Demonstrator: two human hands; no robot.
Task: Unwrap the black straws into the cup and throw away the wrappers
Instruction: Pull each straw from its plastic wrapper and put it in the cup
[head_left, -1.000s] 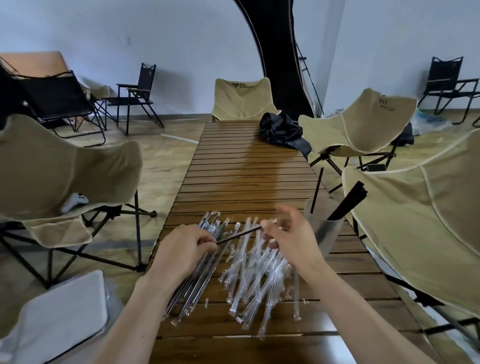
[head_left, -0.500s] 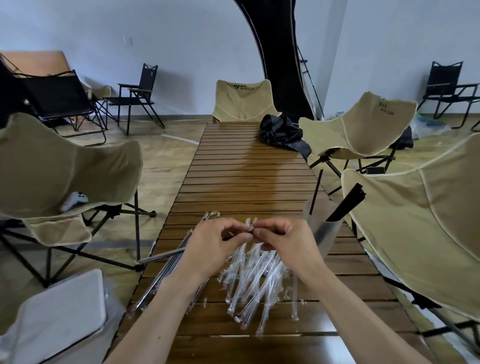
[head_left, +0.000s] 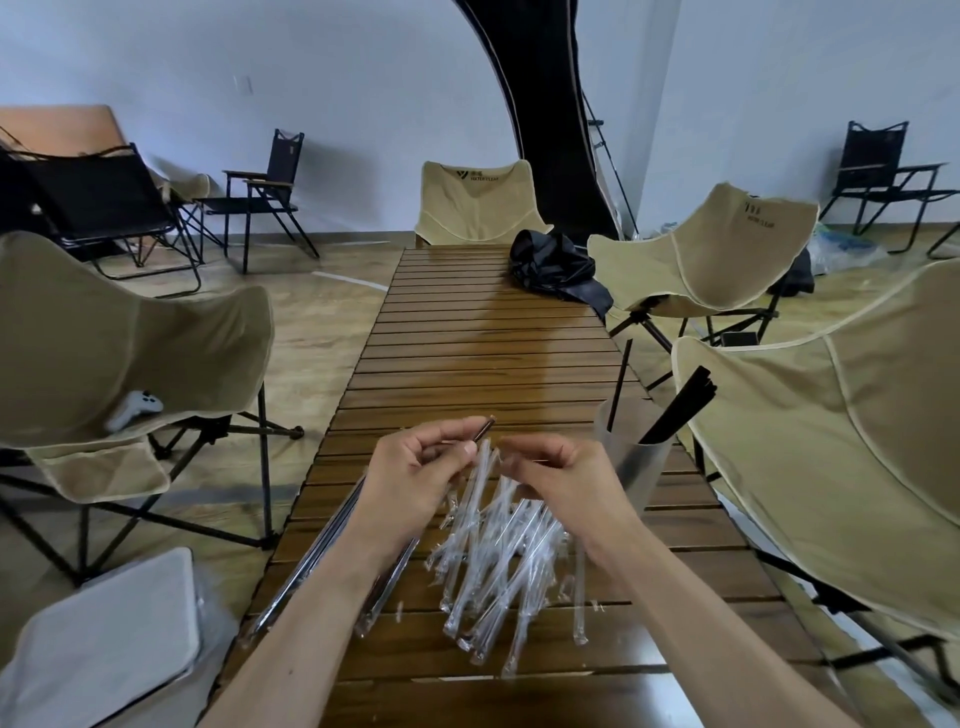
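Over the slatted wooden bench (head_left: 483, 332), left hand (head_left: 415, 470) pinches a thin black straw (head_left: 484, 427); right hand (head_left: 563, 475) seemingly pinches clear wrapper.

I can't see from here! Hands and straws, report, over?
Left hand grips a straw. Right hand pinches near its tip. Cup on the right holds straws. Wrappers piled below.

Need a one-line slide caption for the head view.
Left hand holds a black straw; right hand beside it, above empty wrappers, cup at right.

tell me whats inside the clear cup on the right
The cup holds black straws leaning right, plus one thin straw standing nearly upright. Its frosted wall and the right hand hide their lower ends.
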